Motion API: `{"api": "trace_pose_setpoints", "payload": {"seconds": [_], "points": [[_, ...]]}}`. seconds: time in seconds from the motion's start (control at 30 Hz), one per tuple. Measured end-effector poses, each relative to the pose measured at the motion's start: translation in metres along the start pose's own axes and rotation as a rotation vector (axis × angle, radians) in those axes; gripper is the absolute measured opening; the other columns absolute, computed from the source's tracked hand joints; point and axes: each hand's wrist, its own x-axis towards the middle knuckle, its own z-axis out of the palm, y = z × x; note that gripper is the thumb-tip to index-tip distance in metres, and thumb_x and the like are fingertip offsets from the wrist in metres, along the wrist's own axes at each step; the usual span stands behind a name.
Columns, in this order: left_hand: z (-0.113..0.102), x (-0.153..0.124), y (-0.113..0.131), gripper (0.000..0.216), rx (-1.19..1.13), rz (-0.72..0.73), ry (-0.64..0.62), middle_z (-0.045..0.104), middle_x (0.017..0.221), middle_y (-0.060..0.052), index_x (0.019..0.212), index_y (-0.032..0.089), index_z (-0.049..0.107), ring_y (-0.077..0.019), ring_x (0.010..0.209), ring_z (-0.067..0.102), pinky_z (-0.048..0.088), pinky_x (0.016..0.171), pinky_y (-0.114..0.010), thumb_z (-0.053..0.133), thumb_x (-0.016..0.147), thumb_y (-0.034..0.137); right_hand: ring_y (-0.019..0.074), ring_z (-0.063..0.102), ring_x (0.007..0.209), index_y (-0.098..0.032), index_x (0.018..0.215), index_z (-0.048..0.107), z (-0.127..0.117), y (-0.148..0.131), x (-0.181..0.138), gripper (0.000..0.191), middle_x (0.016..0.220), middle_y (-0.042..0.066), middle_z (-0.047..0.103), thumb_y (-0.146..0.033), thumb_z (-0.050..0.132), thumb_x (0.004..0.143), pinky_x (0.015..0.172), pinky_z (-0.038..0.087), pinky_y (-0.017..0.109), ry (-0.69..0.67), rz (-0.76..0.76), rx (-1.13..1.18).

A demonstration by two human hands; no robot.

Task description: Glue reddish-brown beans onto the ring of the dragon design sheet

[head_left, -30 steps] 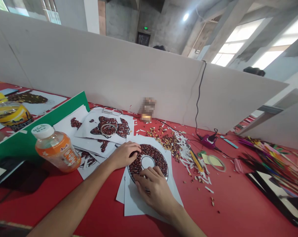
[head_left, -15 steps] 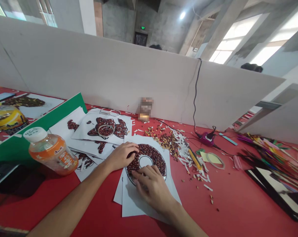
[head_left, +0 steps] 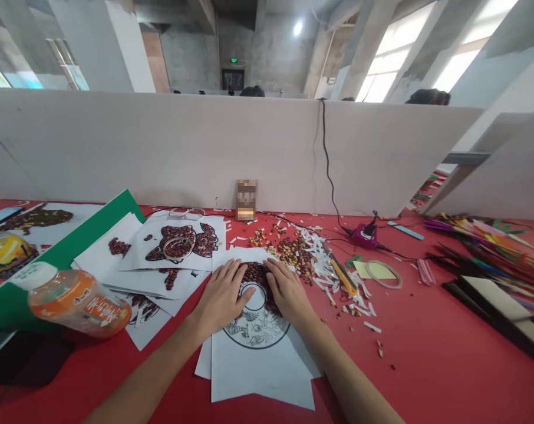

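Note:
A white sheet with a printed round design lies in front of me. Dark red beans cover the upper part of its ring, around a bare white centre circle. My left hand rests flat on the ring's left side, fingers stretched forward and thumb apart. On the right side, my right hand lies with its fingers extended over the beans and the sheet's edge. The lower ring shows line drawings without beans on them. Beans under both palms are hidden.
Left are an orange drink bottle, a green board and sheets with a bean-covered animal picture. Right are loose beans and kernels, paper scraps, a yellow cutter, a purple power socket and coloured craft stems.
My right hand has moved from the lower ring up to its right side, and its fingers have straightened. My left hand has flattened on the left side. The camera view has levelled.

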Motion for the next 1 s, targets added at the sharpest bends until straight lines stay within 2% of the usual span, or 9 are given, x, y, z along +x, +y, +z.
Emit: {"api": "trace_pose_setpoints", "payload": {"seconds": [0.17, 0.37, 0.6, 0.7, 0.8, 0.9, 1.0], "points": [[-0.003, 0.001, -0.001, 0.047, -0.016, 0.018, 0.024, 0.055, 0.148, -0.015, 0.145, 0.018, 0.048, -0.028, 0.139, 0.049, 0.041, 0.114, -0.049, 0.034, 0.108, 0.043, 0.0253, 0.053, 0.133, -0.024, 0.137, 0.06, 0.001, -0.002, -0.002, 0.042, 0.143, 0.01, 0.06, -0.031, 0.03, 0.108, 0.108, 0.044, 0.047, -0.026, -0.016, -0.099], [-0.004, 0.002, 0.002, 0.042, -0.017, 0.005, 0.02, 0.057, 0.146, -0.013, 0.142, 0.02, 0.051, -0.026, 0.136, 0.052, 0.043, 0.111, -0.045, 0.031, 0.109, 0.037, 0.026, 0.052, 0.132, -0.025, 0.136, 0.06, 0.001, 0.0, -0.001, 0.041, 0.14, 0.01, 0.062, -0.025, 0.031, 0.107, 0.107, 0.043, 0.047, -0.043, -0.049, -0.089], [-0.001, 0.009, 0.009, 0.048, 0.022, -0.076, -0.017, 0.057, 0.144, -0.014, 0.146, 0.017, 0.045, -0.0302, 0.131, 0.054, 0.043, 0.107, -0.048, 0.036, 0.107, 0.043, 0.0252, 0.052, 0.133, -0.023, 0.135, 0.06, -0.002, -0.002, -0.002, 0.039, 0.141, 0.01, 0.061, -0.025, 0.033, 0.107, 0.108, 0.041, 0.045, -0.06, -0.022, -0.105], [0.003, 0.012, 0.015, 0.051, 0.074, -0.103, 0.009, 0.056, 0.144, -0.016, 0.145, 0.017, 0.045, -0.0344, 0.129, 0.053, 0.043, 0.104, -0.052, 0.037, 0.105, 0.047, 0.025, 0.052, 0.132, -0.023, 0.136, 0.059, -0.001, 0.0, -0.002, 0.039, 0.141, 0.01, 0.061, -0.025, 0.032, 0.107, 0.107, 0.041, 0.045, -0.054, -0.03, -0.101], [0.008, 0.012, 0.015, 0.049, 0.102, -0.09, 0.068, 0.057, 0.142, -0.016, 0.144, 0.018, 0.046, -0.0343, 0.128, 0.053, 0.043, 0.104, -0.052, 0.038, 0.105, 0.046, 0.0253, 0.051, 0.132, -0.023, 0.136, 0.059, 0.001, 0.001, -0.002, 0.04, 0.141, 0.01, 0.061, -0.025, 0.032, 0.107, 0.108, 0.04, 0.045, -0.054, -0.035, -0.082], [0.011, 0.01, 0.014, 0.047, 0.116, -0.106, 0.113, 0.058, 0.142, -0.016, 0.143, 0.019, 0.048, -0.0347, 0.129, 0.053, 0.043, 0.105, -0.051, 0.043, 0.103, 0.043, 0.0266, 0.051, 0.132, -0.024, 0.133, 0.062, 0.003, 0.002, -0.002, 0.038, 0.139, 0.011, 0.062, -0.024, 0.035, 0.105, 0.109, 0.039, 0.047, -0.041, -0.028, 0.014], [0.012, 0.01, 0.013, 0.044, 0.109, -0.148, 0.095, 0.057, 0.144, -0.016, 0.141, 0.018, 0.051, -0.0347, 0.131, 0.052, 0.042, 0.107, -0.052, 0.043, 0.102, 0.038, 0.0256, 0.058, 0.122, -0.023, 0.122, 0.067, 0.003, 0.006, -0.001, 0.034, 0.126, 0.011, 0.068, -0.024, 0.04, 0.102, 0.106, 0.044, 0.045, 0.047, -0.007, 0.268]]}}
